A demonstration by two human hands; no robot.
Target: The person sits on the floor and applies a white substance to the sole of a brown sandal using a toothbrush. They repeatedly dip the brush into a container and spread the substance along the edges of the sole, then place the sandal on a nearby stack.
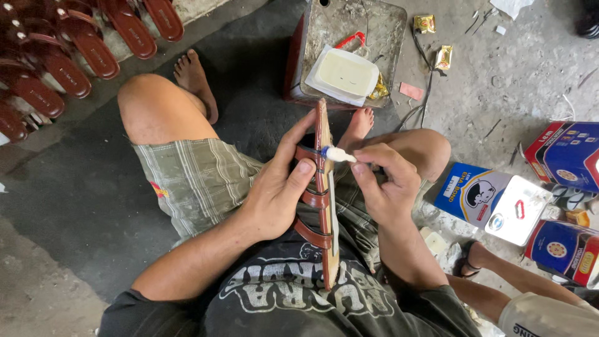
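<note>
- The brown strapped sandal (324, 206) stands on edge over the person's lap, toe end pointing away toward the metal tin (349, 47) on the floor, heel end near the dark printed shirt.
- The left hand (277, 187) is closed around the strap side of the sandal, thumb pressing a strap near the sole's edge and fingers wrapped behind; a firm, steady hold here seems to matter, since any wobble would smear the line of adhesive.
- The right hand (387, 181) pinches a small white glue brush (339, 154) between thumb and fingers, its blue-collared tip touching the sandal's edge just beyond the left thumb.
- Judging from this, the step is spreading glue where strap meets sole. A thin, even coat along the seam looks best, kept off the outward face of the straps.
- Keeping the sandal upright lets the seam face the eye; tilting it slightly toward the brush hand would likely open the gap for better reach.
- The pale tray of glue (345, 72) sits on the tin, just past the sandal's toe, close for reloading.
- Finished sandals (68, 50) lie in a row on the floor, well left of the tin; glue cartons (480, 193) sit to its right.
</note>
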